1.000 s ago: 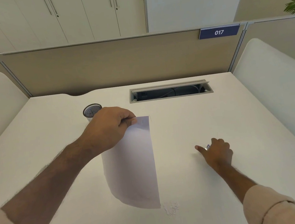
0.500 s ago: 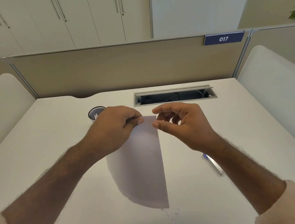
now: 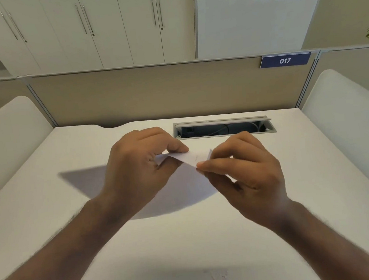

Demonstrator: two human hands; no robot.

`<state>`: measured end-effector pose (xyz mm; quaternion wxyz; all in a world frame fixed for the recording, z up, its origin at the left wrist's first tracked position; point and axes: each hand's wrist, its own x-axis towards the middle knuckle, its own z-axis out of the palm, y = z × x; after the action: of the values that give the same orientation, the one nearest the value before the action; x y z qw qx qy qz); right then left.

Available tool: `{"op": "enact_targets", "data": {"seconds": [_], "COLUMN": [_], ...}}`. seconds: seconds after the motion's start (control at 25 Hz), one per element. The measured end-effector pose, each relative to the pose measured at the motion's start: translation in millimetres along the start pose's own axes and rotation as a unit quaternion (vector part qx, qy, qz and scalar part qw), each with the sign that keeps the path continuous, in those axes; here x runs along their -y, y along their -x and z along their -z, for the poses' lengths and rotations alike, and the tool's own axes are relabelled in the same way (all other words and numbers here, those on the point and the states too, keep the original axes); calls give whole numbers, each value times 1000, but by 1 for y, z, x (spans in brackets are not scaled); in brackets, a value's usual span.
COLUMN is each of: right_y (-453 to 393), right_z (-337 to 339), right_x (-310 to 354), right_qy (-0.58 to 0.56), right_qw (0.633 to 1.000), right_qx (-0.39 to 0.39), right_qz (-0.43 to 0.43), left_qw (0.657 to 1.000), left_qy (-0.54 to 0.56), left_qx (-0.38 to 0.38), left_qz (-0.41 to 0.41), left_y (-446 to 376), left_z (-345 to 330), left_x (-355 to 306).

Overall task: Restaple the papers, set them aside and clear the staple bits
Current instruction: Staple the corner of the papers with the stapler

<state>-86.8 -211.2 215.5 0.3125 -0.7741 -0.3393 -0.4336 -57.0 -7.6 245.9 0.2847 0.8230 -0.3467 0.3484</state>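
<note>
Both hands hold the white papers (image 3: pixel 183 191) up over the middle of the desk. My left hand (image 3: pixel 141 168) pinches the top edge from the left. My right hand (image 3: pixel 244 168) pinches the top right corner (image 3: pixel 199 157) between thumb and forefinger. The sheets hang down and curve toward me, partly hidden behind my left wrist. A small patch of pale bits (image 3: pixel 219 278) lies on the desk near the front edge. The stapler and the mesh cup are hidden behind my arms.
The white desk (image 3: pixel 52 218) is bounded by a beige partition (image 3: pixel 152 93) at the back. An open cable tray (image 3: pixel 222 128) sits at the back centre. White side panels (image 3: pixel 11 137) stand left and right.
My right hand left the tool on the desk, came up and took the papers' top right corner. The papers have been lifted and turned flatter; the view has tilted up.
</note>
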Motion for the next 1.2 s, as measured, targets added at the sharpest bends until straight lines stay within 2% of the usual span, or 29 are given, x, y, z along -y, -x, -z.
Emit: {"op": "enact_targets", "data": {"seconds": [0.16,0.32,0.64,0.96,1.2], "right_y": [3,1,-14,-16,-21], "right_z": [4,7,12,13,12], "right_x": [6,10,17,16,15], "right_qy": [42,45,3,15,-13], "right_qw": [997,996,999,998,999], "right_qx": [-33,-32,-53,-63,-13], "right_qz": [51,65,-10,13,-28], "left_qw": [993,984,983,982,982], "left_qy": [-22,-18,2,8,4], "left_qx": [-83,-127,-122,-131,-130], "left_qz": [-85,-125,-137,-133,-139], "left_y": [3,5,6,7,6], "left_z": [3,5,6,3,1], "left_x": [-7,-10,-9,-10,-6]}}
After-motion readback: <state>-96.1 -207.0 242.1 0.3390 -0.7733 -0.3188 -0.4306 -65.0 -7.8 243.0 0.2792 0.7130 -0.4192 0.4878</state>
